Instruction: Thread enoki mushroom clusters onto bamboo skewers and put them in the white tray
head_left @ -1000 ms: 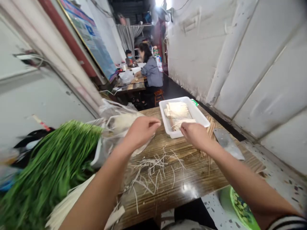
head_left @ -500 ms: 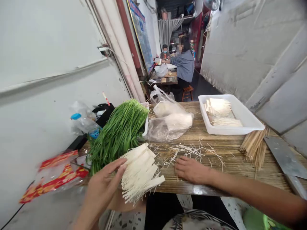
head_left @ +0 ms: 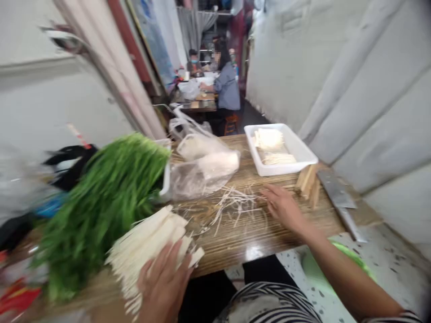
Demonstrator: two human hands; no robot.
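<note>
My left hand (head_left: 164, 278) lies over the near side of a pile of white enoki mushrooms (head_left: 158, 235), its fingers stretched out and a little apart. The pile rests at the table's front left, beside a heap of long green chives (head_left: 111, 197). My right hand (head_left: 283, 206) is low over the wooden table with its fingers extended. Its fingertips are at the right end of loose enoki strands (head_left: 235, 202) scattered on the wood. Whether they touch the strands I cannot tell.
A clear plastic bag (head_left: 205, 170) with white contents stands behind the strands. Right of it is a white tray (head_left: 305, 157) with enoki bundles. Bamboo skewers (head_left: 308, 184) and a cleaver (head_left: 336, 193) lie at the right. Two people sit at a far table (head_left: 198, 105).
The view has swung right. My left hand has moved from the pile's left edge onto its near side. My right hand has shifted to the right end of the loose strands.
</note>
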